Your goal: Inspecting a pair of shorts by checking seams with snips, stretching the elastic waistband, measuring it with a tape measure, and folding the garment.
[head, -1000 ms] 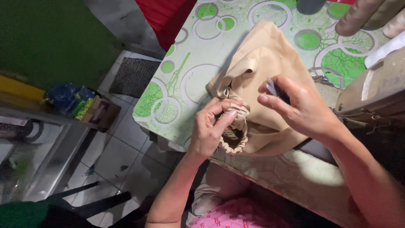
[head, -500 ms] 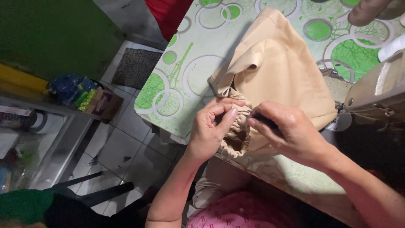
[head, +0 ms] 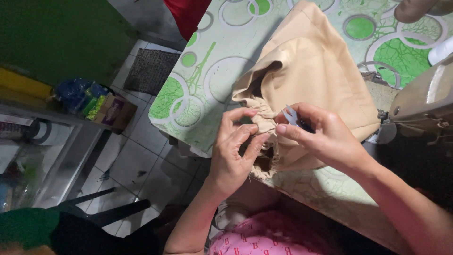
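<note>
At frame centre I'm seeing the left hand (head: 236, 151) pinching the beige garment's (head: 311, 71) gathered hem (head: 264, 137); right hand (head: 321, 137) gripping small snips (head: 291, 115), trimming apparently unfinished.

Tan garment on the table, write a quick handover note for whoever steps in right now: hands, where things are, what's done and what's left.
Left hand: pinching the gathered edge of the tan garment.
Right hand: holding a small blue-grey tool at the gathers; what kind it is cannot be told.
Garment lies on the green-circled tablecloth, with the gathered opening hanging over the near edge. Sewing machine stands to the right.
Done: the edge is already gathered.
Left: work at the gathers is under way; how far along cannot be told.
</note>
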